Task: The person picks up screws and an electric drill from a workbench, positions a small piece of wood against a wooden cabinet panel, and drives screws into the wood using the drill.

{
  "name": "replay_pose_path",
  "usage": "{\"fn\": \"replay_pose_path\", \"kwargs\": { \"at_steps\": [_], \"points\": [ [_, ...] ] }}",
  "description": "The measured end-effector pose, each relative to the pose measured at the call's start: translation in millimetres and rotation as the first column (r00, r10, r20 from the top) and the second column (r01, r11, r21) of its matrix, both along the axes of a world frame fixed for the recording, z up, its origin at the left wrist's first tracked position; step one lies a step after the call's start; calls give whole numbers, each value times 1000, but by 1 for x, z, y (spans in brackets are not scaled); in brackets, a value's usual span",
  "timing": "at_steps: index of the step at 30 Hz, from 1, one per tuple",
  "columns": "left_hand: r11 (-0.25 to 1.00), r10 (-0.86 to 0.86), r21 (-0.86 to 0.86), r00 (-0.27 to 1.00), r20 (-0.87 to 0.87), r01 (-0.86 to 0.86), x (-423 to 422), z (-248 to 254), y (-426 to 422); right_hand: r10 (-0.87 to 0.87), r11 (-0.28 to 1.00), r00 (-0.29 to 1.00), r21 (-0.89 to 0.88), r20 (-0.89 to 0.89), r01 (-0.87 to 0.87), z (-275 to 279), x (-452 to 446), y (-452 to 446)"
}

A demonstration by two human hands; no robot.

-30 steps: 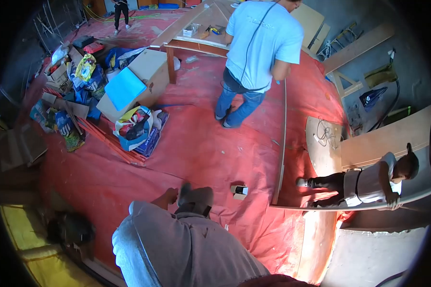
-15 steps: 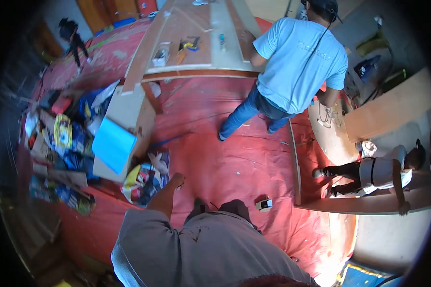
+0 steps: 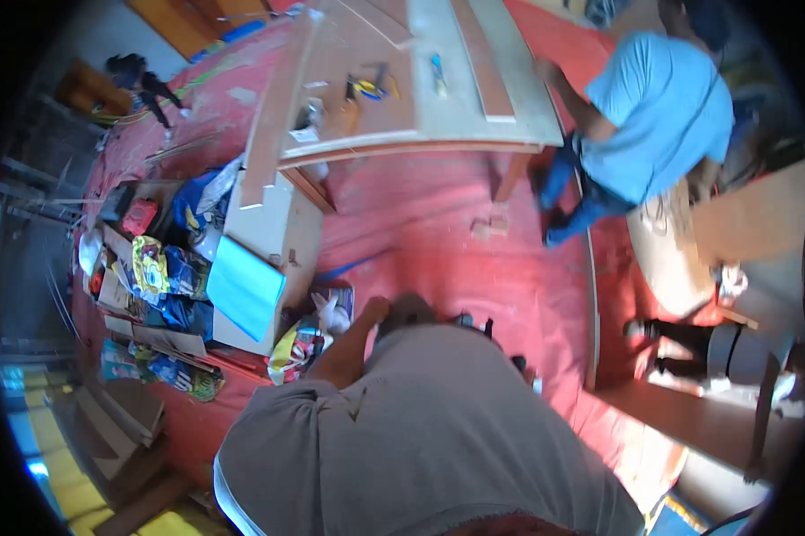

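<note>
My left hand (image 3: 378, 310) is low in front of my body, beside my dark-trousered leg (image 3: 409, 309). It is small and blurred, so its fingers cannot be made out. Nothing held shows in it. To its left, on the floor, lie a white plastic bag (image 3: 333, 314) and a colourful printed bag (image 3: 293, 353). My right hand is out of sight behind my torso. Small dark items (image 3: 461, 320) show just past my shirt, too unclear to name.
A wooden worktable (image 3: 367, 150) ahead carries boards, pliers (image 3: 367, 87) and a small container (image 3: 309, 121). A co-worker in a blue shirt (image 3: 661, 116) stands to its right. Another person (image 3: 742, 357) is by a long panel at right. Piled bags (image 3: 152, 268) lie left.
I have moved forward, nearer the table. My left hand has come closer to my leg. The blue-shirted co-worker has shifted right, and the small box on the floor is now mostly hidden by my body.
</note>
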State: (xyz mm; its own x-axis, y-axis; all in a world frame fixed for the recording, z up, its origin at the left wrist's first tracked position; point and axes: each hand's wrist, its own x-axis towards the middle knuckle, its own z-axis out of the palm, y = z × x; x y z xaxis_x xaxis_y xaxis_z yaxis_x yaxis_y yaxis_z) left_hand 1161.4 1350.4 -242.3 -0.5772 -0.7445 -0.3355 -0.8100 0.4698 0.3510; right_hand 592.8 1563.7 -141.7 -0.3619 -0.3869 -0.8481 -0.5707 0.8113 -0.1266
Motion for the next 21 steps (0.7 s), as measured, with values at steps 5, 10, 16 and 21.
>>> {"fn": "replay_pose_path", "kwargs": {
  "at_steps": [5,10,16,21],
  "points": [
    [680,472,637,881,-3,-362,49,2,-50,-75,996,993,45,-88,80,-60,-26,-41],
    [932,-324,193,945,53,308,78,-33,-149,-277,944,925,-252,-259,212,74,39,-120],
    [824,-437,504,856,276,258,-30,-19,-318,-791,587,612,-268,11,764,71,114,-107],
    [888,-190,459,934,302,32,-213,46,-407,-690,724,719,-73,-78,686,-21,192,-31]
  ]
}}
